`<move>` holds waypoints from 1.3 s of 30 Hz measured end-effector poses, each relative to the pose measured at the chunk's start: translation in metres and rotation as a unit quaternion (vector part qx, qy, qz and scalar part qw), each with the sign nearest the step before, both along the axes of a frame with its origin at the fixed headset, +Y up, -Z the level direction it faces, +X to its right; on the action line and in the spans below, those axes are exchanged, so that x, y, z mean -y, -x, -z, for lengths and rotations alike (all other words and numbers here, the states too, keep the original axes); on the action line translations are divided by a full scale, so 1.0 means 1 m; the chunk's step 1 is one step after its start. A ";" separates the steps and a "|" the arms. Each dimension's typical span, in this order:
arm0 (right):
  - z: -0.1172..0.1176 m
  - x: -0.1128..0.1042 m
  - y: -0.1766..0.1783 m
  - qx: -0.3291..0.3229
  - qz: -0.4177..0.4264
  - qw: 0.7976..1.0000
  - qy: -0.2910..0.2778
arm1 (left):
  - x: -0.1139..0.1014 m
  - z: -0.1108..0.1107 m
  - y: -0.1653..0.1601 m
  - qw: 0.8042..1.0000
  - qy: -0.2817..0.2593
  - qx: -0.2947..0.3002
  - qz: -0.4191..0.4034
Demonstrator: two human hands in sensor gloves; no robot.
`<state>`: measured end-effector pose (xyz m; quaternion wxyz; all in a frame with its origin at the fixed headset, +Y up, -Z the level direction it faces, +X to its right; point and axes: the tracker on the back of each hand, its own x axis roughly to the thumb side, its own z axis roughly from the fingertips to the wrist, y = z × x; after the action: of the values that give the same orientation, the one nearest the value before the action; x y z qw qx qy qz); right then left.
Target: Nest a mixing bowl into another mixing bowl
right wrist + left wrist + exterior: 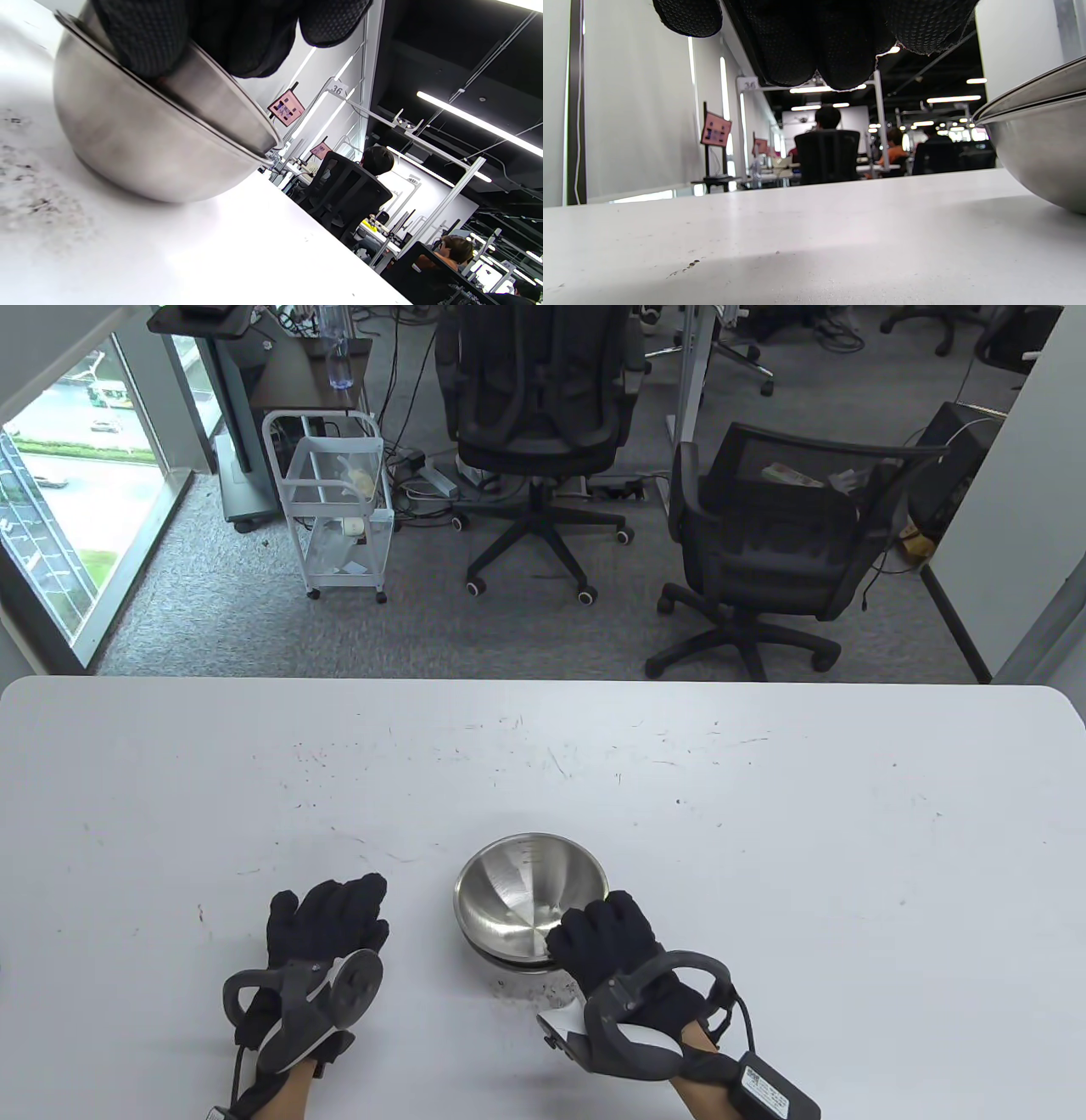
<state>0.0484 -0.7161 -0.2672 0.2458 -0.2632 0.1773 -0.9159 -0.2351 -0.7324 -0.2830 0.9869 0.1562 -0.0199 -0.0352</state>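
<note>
Two steel mixing bowls sit nested near the front edge of a scuffed white table (764, 780): the inner bowl (530, 891) rests tilted inside the outer bowl (140, 144) (only its rim shows from above). The gloved right hand (607, 937) grips the inner bowl's near rim. The left hand (327, 920) lies on the tabletop just beside the bowls, fingers loosely extended, holding nothing.

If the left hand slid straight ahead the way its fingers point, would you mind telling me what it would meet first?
Probably nothing: the left hand lies flat on the table, fingers pointing toward its far edge. The way looks free, and the nested mixing bowls sit off to its right, though depth is uncertain.
</note>
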 end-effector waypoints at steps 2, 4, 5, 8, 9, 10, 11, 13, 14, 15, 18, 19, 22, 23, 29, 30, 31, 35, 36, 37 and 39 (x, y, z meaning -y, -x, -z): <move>0.000 0.000 0.001 0.002 -0.002 1.000 0.012 | 0.000 0.000 0.000 1.000 0.002 0.002 -0.001; 0.001 0.000 0.002 0.008 -0.010 1.000 0.025 | 0.000 0.000 0.000 1.000 0.002 0.003 -0.003; 0.001 -0.001 0.002 0.010 -0.013 0.999 0.035 | 0.001 0.000 0.000 1.000 0.003 0.004 -0.004; 0.004 -0.002 0.003 0.012 -0.014 0.998 0.067 | 0.001 0.000 0.000 1.000 0.004 0.005 -0.006; 0.004 -0.002 0.003 0.012 -0.014 0.997 0.074 | 0.001 0.000 0.000 1.000 0.005 0.005 -0.007; 0.005 -0.002 0.004 0.013 -0.016 0.996 0.085 | 0.001 0.000 0.000 1.000 0.005 0.005 -0.007; 0.005 -0.002 0.004 0.013 -0.017 0.996 0.091 | 0.001 0.000 0.000 1.000 0.005 0.005 -0.008; 0.006 0.000 0.004 0.013 -0.021 0.994 0.107 | 0.001 0.001 0.000 1.000 0.005 0.005 -0.008; 0.006 0.000 0.004 0.013 -0.020 0.994 0.106 | 0.001 0.001 0.000 1.000 0.005 0.005 -0.008; 0.006 0.000 0.004 0.012 -0.021 0.994 0.104 | 0.001 0.001 0.000 1.000 0.005 0.005 -0.009; 0.006 0.000 0.004 0.009 -0.023 0.993 0.114 | 0.001 0.001 0.000 1.000 0.007 0.005 -0.007; 0.007 0.001 0.004 0.009 -0.025 0.991 0.129 | 0.001 0.001 0.000 1.000 0.007 0.004 -0.007; 0.008 0.005 0.003 0.013 -0.028 0.990 0.136 | 0.001 0.001 0.000 1.000 0.006 0.004 -0.008; 0.008 0.007 0.003 0.013 -0.033 0.991 0.130 | 0.001 0.001 0.001 1.000 0.006 0.004 -0.008; 0.007 0.011 0.000 0.012 -0.016 0.992 0.127 | 0.001 0.001 0.000 1.000 0.008 0.004 -0.008; 0.007 0.012 -0.001 0.013 -0.014 0.992 0.127 | 0.001 0.001 0.000 1.000 0.008 0.004 -0.007; 0.007 0.012 -0.003 0.014 -0.009 0.992 0.125 | 0.001 0.001 0.000 1.000 0.008 0.004 -0.006; 0.006 0.012 -0.013 0.023 0.021 0.994 0.106 | 0.002 0.001 0.000 1.000 0.010 0.004 -0.005; 0.007 0.012 -0.016 0.026 0.029 0.994 0.106 | 0.002 0.001 0.000 1.000 0.010 0.004 -0.005; 0.007 0.011 -0.020 0.032 0.039 0.993 0.107 | 0.001 0.001 0.000 1.000 0.010 0.004 -0.004; 0.008 0.010 -0.027 0.043 0.056 0.992 0.105 | 0.002 0.001 0.000 1.000 0.010 0.005 -0.004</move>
<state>0.0758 -0.7261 -0.2751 0.1724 -0.2378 0.0838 -0.9522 -0.2347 -0.7340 -0.2841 0.9885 0.1461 -0.0244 -0.0307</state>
